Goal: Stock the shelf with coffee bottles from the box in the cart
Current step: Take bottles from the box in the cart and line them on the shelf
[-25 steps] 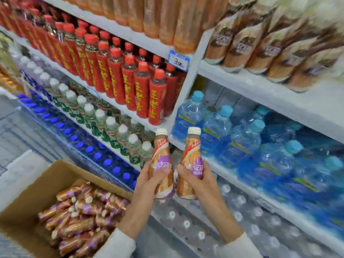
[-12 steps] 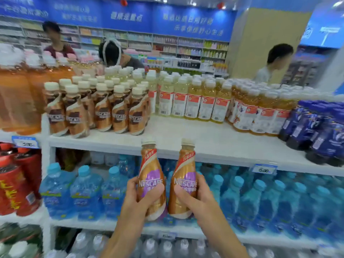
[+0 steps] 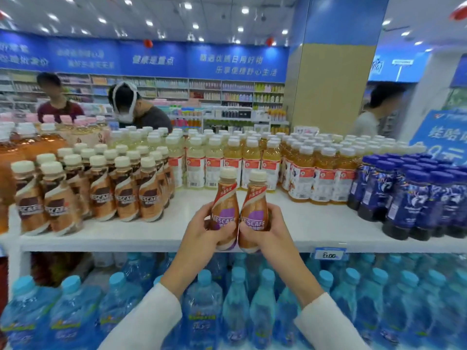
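Note:
My left hand (image 3: 202, 229) grips one upright coffee bottle (image 3: 225, 198) with a cream cap and a purple label patch. My right hand (image 3: 271, 228) grips a second, matching coffee bottle (image 3: 255, 200). The two bottles touch side by side, held at the front edge of the white top shelf (image 3: 177, 233). On that shelf to the left stands a group of brown coffee bottles (image 3: 101, 190) with cream caps. The box and the cart are out of view.
Yellow drink bottles (image 3: 252, 157) fill the back of the shelf, dark blue bottles (image 3: 414, 198) stand at the right. A bare patch of shelf lies right of the brown coffee bottles. Blue water bottles (image 3: 227, 299) fill the shelf below. Three people stand beyond the shelf.
My view rose from the box and the lower shelves to the top shelf. Both hands lifted the two bottles up to the shelf's front edge.

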`<action>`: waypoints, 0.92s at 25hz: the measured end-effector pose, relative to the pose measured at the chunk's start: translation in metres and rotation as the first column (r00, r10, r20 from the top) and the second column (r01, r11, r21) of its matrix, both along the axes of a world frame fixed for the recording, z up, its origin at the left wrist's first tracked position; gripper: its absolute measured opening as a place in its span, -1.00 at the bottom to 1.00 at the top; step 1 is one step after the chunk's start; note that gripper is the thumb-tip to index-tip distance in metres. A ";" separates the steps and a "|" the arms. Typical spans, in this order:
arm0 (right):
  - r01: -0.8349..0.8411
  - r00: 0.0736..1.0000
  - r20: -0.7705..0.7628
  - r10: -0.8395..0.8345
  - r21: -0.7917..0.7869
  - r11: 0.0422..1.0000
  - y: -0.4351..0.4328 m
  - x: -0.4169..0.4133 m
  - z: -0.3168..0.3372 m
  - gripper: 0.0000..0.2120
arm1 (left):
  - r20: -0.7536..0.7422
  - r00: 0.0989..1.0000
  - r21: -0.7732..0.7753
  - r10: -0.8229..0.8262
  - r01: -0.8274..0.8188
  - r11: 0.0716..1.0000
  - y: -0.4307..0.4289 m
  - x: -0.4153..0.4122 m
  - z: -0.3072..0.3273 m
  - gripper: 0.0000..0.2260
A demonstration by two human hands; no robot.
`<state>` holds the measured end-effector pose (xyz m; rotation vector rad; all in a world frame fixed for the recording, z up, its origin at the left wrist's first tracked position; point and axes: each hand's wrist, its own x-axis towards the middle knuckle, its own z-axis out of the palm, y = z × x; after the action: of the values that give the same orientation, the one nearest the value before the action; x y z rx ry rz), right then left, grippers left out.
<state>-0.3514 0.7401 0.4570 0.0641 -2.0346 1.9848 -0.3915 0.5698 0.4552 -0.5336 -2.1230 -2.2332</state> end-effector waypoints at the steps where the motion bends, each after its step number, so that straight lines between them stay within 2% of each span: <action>1: 0.007 1.000 0.001 -0.007 0.013 1.000 0.001 -0.013 0.002 -0.46 | -0.008 1.000 -0.030 0.015 -0.015 0.999 0.002 -0.013 0.002 -0.62; 6: -0.002 0.999 0.037 0.000 0.060 0.998 0.004 -0.070 0.003 -0.38 | -0.033 0.999 -0.132 0.043 -0.047 0.990 0.006 -0.066 0.000 -0.55; 11: -0.018 0.997 0.073 0.011 0.097 0.995 0.002 -0.096 -0.010 -0.42 | -0.046 0.996 -0.175 0.073 -0.080 0.981 0.001 -0.090 -0.013 -0.54; 15: -0.004 0.996 0.086 -0.007 0.118 0.993 0.000 -0.089 -0.017 -0.23 | -0.062 0.994 -0.269 0.092 -0.106 0.957 -0.008 -0.087 -0.017 -0.34; 17: 0.118 0.989 0.063 -0.131 0.179 0.977 -0.006 -0.079 -0.023 -0.17 | -0.056 0.987 -0.296 0.152 -0.162 0.941 -0.012 -0.082 -0.020 -0.26; 20: 0.286 0.955 0.015 -0.296 0.217 0.933 -0.015 -0.078 -0.029 -0.45 | -0.098 0.967 -0.318 0.234 -0.253 0.914 -0.009 -0.081 -0.021 -0.39; 23: 0.266 0.958 0.030 -0.286 0.289 0.920 -0.013 -0.096 -0.022 -0.53 | -0.114 0.959 -0.394 0.259 -0.282 0.875 -0.006 -0.094 -0.012 -0.43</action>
<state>-0.4475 0.7268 0.4347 -0.2261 -2.2188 1.5391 -0.4858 0.5637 0.4432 -0.2742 -2.4632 -1.6175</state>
